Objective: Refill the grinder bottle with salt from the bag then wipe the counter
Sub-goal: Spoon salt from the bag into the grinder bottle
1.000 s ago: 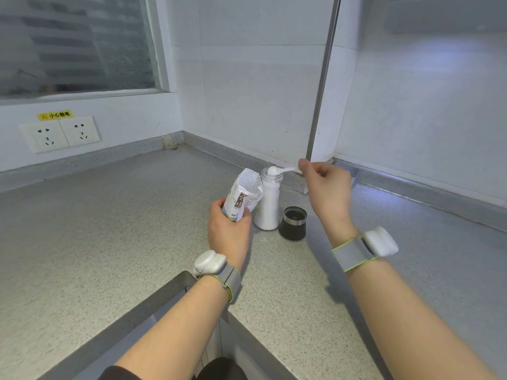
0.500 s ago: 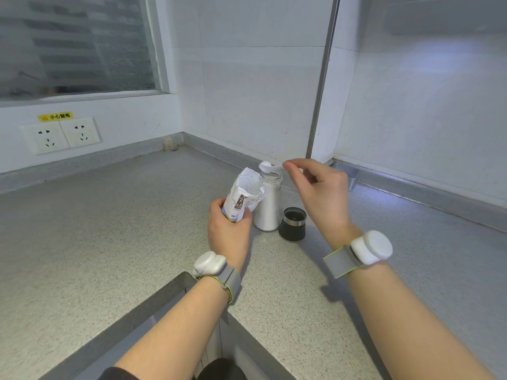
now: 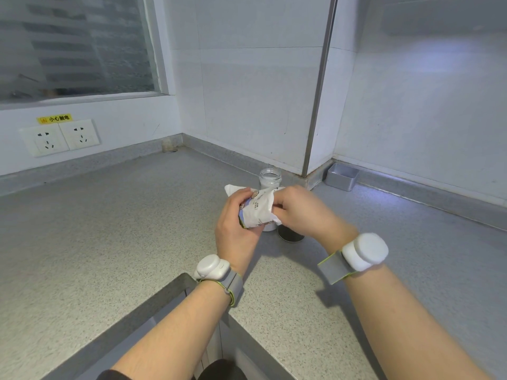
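A clear glass grinder bottle point(image 3: 270, 179) stands uncapped on the grey counter point(image 3: 109, 229), nearly full of white salt; its lower part is hidden behind the bag. My left hand point(image 3: 236, 223) grips the white salt bag point(image 3: 259, 211) from below and the left. My right hand point(image 3: 296, 212) holds the bag's right side, fingers curled at its opening. The spoon is hidden. The dark grinder cap point(image 3: 290, 235) sits on the counter, partly covered by my right hand.
A small metal box point(image 3: 342, 176) sits against the wall at the back right. Two wall sockets point(image 3: 59, 137) are at the left under a window. A metal edge and cabinet corner point(image 3: 175, 297) lie below my forearms.
My right hand came away from the bottle's mouth, where it tipped a spoon of salt, and moved down to the bag. The bag has been lifted and tilted in front of the bottle.
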